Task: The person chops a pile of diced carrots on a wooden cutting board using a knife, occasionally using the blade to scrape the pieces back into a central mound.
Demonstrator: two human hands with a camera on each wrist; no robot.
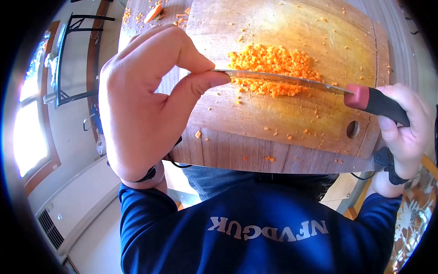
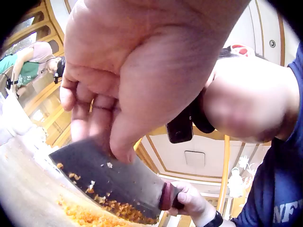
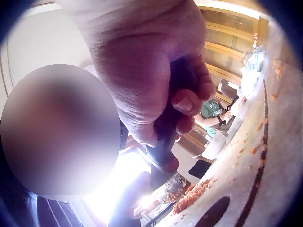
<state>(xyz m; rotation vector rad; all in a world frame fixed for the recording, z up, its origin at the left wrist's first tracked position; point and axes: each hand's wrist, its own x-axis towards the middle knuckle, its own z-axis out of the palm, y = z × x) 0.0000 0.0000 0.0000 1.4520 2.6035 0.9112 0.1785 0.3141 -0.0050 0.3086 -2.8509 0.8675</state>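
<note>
Left hand (image 1: 139, 93) pinches the tip of a broad steel cleaver (image 1: 292, 80); right hand (image 1: 410, 137) grips its red-and-black handle (image 1: 387, 104), long axis crossing the minced orange carrot (image 1: 271, 59)

I see board (image 1: 283, 123) on table (image 1: 228, 152), chopped carrot (image 1: 273, 59) on board. Knife (image 1: 283, 79) over the chopped carrot; carrot piece (image 1: 153, 13) left of board.
</note>
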